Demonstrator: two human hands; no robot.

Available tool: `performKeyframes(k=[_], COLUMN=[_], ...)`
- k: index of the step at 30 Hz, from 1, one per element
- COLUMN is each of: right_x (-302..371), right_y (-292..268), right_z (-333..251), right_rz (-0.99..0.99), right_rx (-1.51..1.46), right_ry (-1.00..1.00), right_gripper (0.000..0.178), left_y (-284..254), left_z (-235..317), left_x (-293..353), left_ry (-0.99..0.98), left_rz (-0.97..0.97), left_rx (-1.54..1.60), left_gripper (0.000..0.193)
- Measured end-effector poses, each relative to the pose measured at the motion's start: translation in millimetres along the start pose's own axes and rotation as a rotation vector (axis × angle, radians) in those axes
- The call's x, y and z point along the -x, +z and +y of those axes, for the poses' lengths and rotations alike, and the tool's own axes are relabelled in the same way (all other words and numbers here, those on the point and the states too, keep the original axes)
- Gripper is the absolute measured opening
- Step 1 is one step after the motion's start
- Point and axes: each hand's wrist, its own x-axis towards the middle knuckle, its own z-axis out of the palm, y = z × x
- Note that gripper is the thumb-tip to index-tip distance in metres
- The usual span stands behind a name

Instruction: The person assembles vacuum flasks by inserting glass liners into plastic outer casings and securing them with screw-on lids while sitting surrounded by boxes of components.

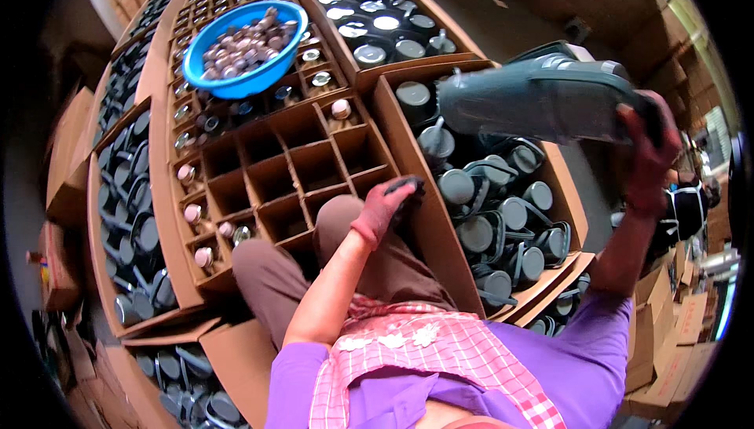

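Observation:
My right hand (648,135), in a reddish glove with dark fingers, grips one end of a dark grey-green jug body (534,103). The jug lies nearly level above an open carton, its rimmed end pointing left and a long handle running along its upper side. Below it, the carton (432,233) holds several similar jugs (477,233) with round grey tops and handles. My left hand (383,208) is by that carton's left edge, above my knee. Its fingers are curled round something dark, and I cannot tell whether that is an object or the glove itself.
Left of centre stands a divided carton (271,174) with bottle-like pieces in some compartments. A blue basin (200,44) of small shiny round pieces rests on it. More cartons of jugs (129,225) flank it and stand beyond. Another person (687,205) is at the far right.

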Motion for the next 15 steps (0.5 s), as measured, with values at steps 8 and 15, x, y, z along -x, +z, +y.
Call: performKeyframes(k=[8, 15], right_x=[130, 228], right_y=[122, 191], right_z=[-51, -169], right_rz=[-0.317, -1.729], right_rx=[-1.367, -1.244], right_ry=[1.000, 1.398], right_gripper=[0.037, 0.039], left_y=[-78, -231], left_z=[53, 43], left_x=[49, 154], left_ry=[0.849, 0.877], left_rz=[0.168, 0.195], left_rx=[0.706, 0.605], left_gripper=[0.054, 0.063])
